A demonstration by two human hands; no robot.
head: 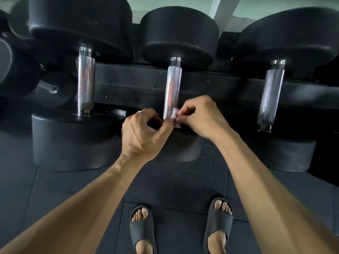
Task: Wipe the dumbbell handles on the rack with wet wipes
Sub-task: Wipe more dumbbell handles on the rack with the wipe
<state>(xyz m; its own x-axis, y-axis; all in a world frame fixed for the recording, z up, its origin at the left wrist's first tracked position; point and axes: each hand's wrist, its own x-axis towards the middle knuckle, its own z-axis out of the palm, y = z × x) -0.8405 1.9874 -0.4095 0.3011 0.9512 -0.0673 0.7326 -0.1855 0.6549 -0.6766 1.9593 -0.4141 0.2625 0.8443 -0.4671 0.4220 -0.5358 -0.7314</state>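
Three black dumbbells lie on the rack (135,85) with knurled silver handles pointing toward me: a left handle (85,79), a middle handle (172,88) and a right handle (271,96). A small crumpled white wet wipe (175,116) sits at the near end of the middle handle. My left hand (143,132) and my right hand (200,118) meet there, and both pinch the wipe with fingertips and thumb. Most of the wipe is hidden behind my fingers.
More black dumbbells (49,88) crowd the far left of the rack. The big near weight heads (73,142) jut out at either side of my hands. Below lies dark rubber floor matting (176,184), with my feet in black slides (141,230).
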